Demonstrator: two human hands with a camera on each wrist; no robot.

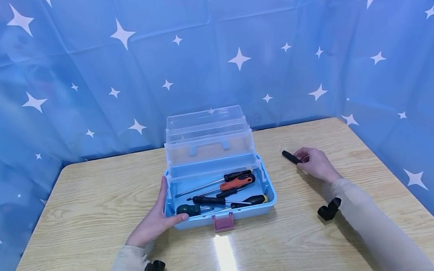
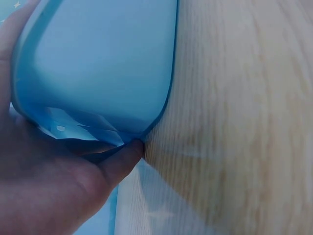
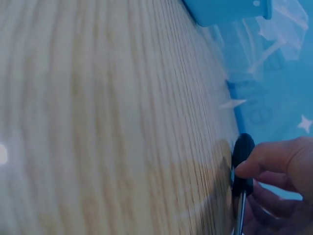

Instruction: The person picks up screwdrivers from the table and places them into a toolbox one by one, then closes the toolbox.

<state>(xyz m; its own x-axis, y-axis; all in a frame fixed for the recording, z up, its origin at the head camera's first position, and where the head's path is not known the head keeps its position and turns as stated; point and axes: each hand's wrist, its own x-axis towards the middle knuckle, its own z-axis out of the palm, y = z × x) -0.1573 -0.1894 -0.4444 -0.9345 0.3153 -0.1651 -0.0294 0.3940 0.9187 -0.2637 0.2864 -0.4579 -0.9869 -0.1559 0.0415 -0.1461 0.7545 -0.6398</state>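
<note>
A blue toolbox (image 1: 248, 212) with its clear lid (image 1: 210, 148) raised stands at mid-table. My left hand (image 1: 156, 214) grips the box's left end, thumb on the front rim and fingers along the side wall. Inside lie several screwdrivers, among them an orange-handled screwdriver (image 1: 237, 182) and a green-handled screwdriver (image 1: 188, 210). To the right of the box, my right hand (image 1: 315, 163) pinches a black-handled screwdriver (image 3: 243, 152) at its handle, close to the tabletop. Its metal shaft points back toward the wrist in the right wrist view.
The wooden table (image 1: 98, 207) reaches back to a blue curtain (image 1: 189, 56) with white stars. A pink latch (image 1: 223, 223) hangs at the toolbox's front. Each wrist carries a small black camera.
</note>
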